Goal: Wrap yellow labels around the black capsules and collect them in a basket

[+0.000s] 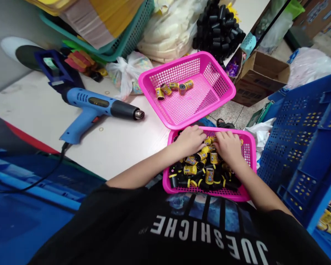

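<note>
Over the far side of the nearer pink basket (pixel 253 154), both my hands are bent inward with fingers curled. My left hand (pixel 191 140) and my right hand (pixel 228 147) have their fingertips at a small yellow-labelled cylinder (pixel 209 141), partly hidden between them. Beneath them the basket holds many small black cylinders, some with yellow ends, and others wrapped in printed yellow labels, such as one labelled cylinder (pixel 209 176). Just beyond, a second pink basket (pixel 187 106) contains several yellow-labelled cylinders (pixel 166 89) lying near its left and middle.
A blue heat gun (pixel 91 105) lies on the white table (pixel 121 147) at left, its cord trailing off. Behind are a tied plastic bag (pixel 129 73), a teal basket (pixel 135 36) and a heap of black cylinders (pixel 217 29). Blue crates (pixel 300 147) rise at right beside a cardboard box (pixel 260 77).
</note>
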